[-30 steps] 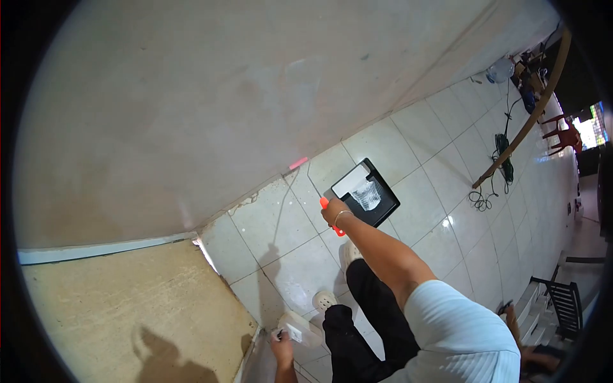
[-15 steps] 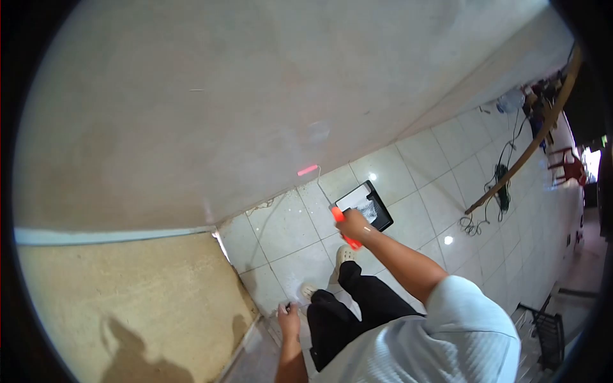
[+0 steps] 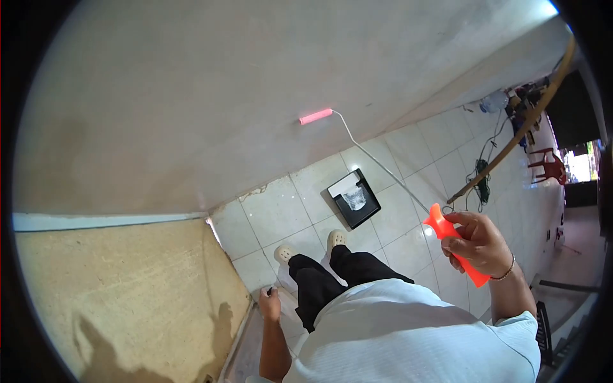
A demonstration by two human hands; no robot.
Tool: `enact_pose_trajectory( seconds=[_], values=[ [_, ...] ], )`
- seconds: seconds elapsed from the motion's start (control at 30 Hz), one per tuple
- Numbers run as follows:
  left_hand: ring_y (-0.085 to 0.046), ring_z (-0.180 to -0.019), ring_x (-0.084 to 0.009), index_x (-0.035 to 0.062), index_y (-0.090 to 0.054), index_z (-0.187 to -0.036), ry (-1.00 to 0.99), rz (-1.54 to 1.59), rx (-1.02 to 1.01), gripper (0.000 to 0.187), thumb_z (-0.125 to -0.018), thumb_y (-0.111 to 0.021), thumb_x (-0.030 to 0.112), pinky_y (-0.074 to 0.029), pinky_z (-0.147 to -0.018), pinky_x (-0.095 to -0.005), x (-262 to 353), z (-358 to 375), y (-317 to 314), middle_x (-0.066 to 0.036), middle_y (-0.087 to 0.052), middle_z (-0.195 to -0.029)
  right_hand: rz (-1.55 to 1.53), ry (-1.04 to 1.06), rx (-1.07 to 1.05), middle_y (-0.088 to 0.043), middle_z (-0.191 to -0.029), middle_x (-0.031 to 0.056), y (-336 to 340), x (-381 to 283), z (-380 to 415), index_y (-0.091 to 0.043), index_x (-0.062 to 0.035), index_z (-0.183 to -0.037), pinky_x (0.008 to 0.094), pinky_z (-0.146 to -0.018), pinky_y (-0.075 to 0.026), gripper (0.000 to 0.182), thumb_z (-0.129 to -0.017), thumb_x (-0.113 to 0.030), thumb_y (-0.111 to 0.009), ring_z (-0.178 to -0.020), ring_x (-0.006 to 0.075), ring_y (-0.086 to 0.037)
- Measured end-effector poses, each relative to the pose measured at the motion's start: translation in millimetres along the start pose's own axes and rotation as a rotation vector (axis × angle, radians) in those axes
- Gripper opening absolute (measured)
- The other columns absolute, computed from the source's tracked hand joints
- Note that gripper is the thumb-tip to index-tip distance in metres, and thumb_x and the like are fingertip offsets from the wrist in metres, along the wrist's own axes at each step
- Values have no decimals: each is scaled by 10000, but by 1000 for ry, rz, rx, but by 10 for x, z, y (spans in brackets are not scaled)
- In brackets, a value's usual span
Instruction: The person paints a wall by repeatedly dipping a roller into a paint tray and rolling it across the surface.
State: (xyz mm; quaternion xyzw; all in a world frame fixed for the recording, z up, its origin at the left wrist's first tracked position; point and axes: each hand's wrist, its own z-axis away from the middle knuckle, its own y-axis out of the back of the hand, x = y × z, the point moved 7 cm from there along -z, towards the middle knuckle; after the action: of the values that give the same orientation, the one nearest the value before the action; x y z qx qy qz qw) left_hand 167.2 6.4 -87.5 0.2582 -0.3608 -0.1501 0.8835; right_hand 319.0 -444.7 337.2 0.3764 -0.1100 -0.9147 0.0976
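My right hand (image 3: 476, 246) is wrapped round the orange handle of a paint roller (image 3: 461, 252). Its long bent wire frame reaches up and left to a pink roller sleeve (image 3: 316, 117), which overlaps the grey wall (image 3: 223, 127) in this view. Down on the tiles, in front of my feet, lies a black paint tray (image 3: 366, 210) with white paint (image 3: 354, 198) in it. My left hand (image 3: 270, 305) hangs low beside my left leg, fingers curled around a small dark object that I cannot make out.
A yellowish panel (image 3: 128, 287) stands to the left. A wooden pole (image 3: 517, 137) slants across the right side, near a coiled dark cable (image 3: 483, 185) on the floor. Farther off are a red chair (image 3: 547, 169) and a large clear bottle (image 3: 495, 102).
My right hand has risen and swung right, away from the tray. The roller sleeve has moved higher along the wall. My left hand stays low, still curled.
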Motion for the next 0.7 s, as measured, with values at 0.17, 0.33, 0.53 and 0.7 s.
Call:
enact_pose_trajectory(
  seconds=[0.17,0.33,0.53,0.7],
  values=[
    [-646,-872,-217,-57,-591,-1053,-17,257,-285,306,-875,-618,190,-519,-758,-334,852,-286,-121,-168,-664,-965,270,-24,106,-657,-725,114,-350,243,-969,-630,64,-1009,317,-570,-504,307,-799,-160,-641,-603,170,-639],
    [-586,-837,-112,12,-579,-1107,-376,198,-557,244,-906,-602,149,-467,-731,-264,2555,-162,-288,-75,-639,-957,415,-13,244,-666,-715,146,-458,820,-2047,-663,70,-904,373,-641,-523,288,-760,-179,-656,-631,245,-667],
    [-583,-783,-127,-11,-561,-1117,-362,249,-670,258,-911,-593,140,-478,-730,-262,2736,-15,-150,-69,-622,-912,185,-46,203,-646,-749,125,169,-221,419,-535,69,-1219,282,-479,-497,425,-837,-95,-626,-564,150,-622],
    [-594,-794,-131,-21,-563,-1111,-349,94,-633,269,-903,-601,145,-483,-731,-262,2255,-216,-198,-76,-633,-920,290,-24,195,-642,-700,121,144,-420,315,-585,91,-1129,307,-515,-492,393,-799,-121,-612,-525,160,-599]
  ],
)
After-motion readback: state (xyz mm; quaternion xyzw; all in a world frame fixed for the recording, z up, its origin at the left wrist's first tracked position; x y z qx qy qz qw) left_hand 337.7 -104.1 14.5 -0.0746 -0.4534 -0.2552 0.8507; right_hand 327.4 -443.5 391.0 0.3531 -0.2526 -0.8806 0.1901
